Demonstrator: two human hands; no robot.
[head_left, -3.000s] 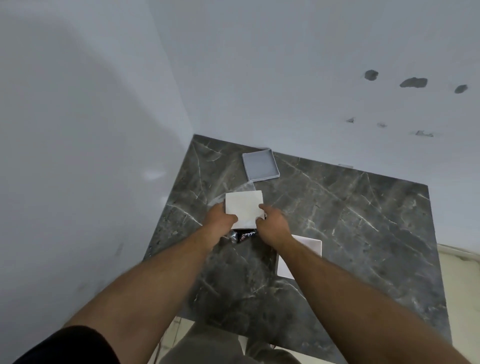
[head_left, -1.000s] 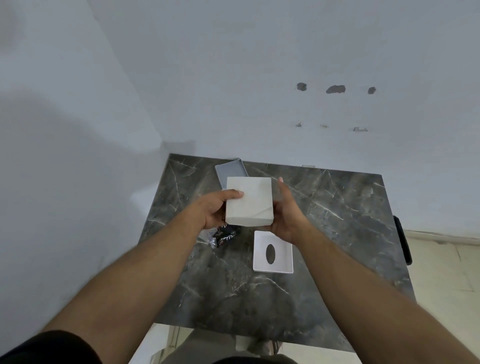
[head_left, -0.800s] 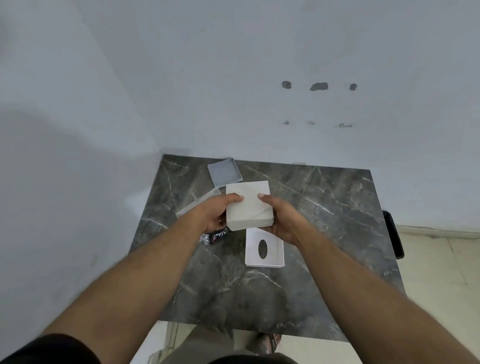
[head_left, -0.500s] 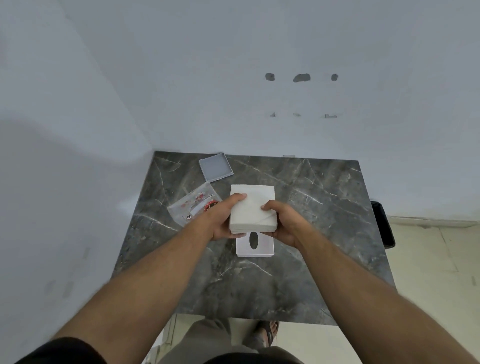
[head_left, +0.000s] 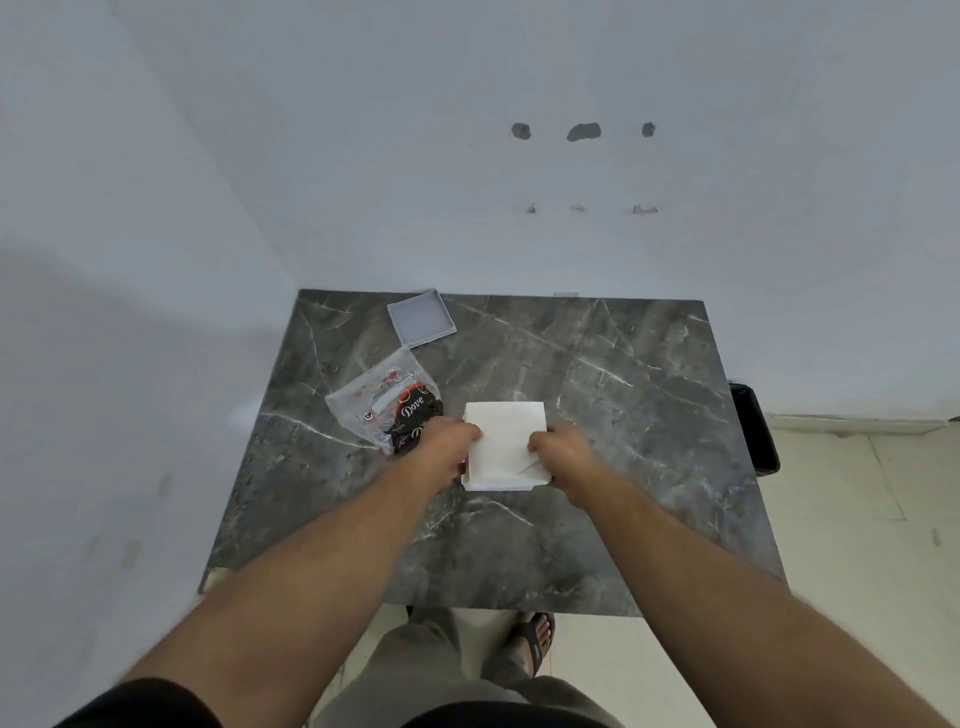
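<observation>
Your white tissue stack (head_left: 506, 441) is a square, flat-topped block with a faint diagonal crease. It lies level, just toward 9 o'clock of the marble table's (head_left: 623, 415) centre. A white lid (head_left: 496, 487) lies under it, its edge peeking out at 6 o'clock.

Dark grey marble surface (head_left: 623, 415) in a corner, pale bluish walls (head_left: 337, 156), three dark holes (head_left: 583, 132) in the far one, beige tiled floor (head_left: 841, 483), black object (head_left: 753, 426) beside the surface.
</observation>
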